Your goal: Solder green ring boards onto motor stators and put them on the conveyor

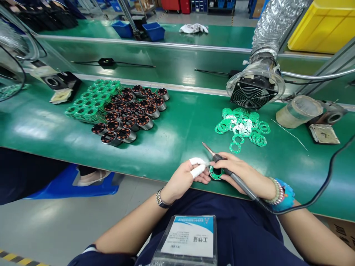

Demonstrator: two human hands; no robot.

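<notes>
Near the table's front edge sits a part topped by a green ring-shaped circuit board (pixel 213 175), between my two hands. My left hand (pixel 184 177), with white covers on the thumb and a finger, is closed in a pinch at the ring's left edge. What is inside that pinch is too small to make out. A soldering iron (pixel 240 181) lies in my right hand (pixel 240 169), its tip pointing up and left, away from the ring. Fingers of the right hand also touch the ring's right side.
Several copper-wound motor stators (pixel 129 122) stand in rows at left, beside stacked green boards (pixel 94 96). Loose ring boards (pixel 235 139) lie ahead on the right, below a fume fan (pixel 251 94). A jar (pixel 298 111) and a soldering iron stand (pixel 324 133) are farther right. The iron's cable (pixel 318 201) crosses my right forearm.
</notes>
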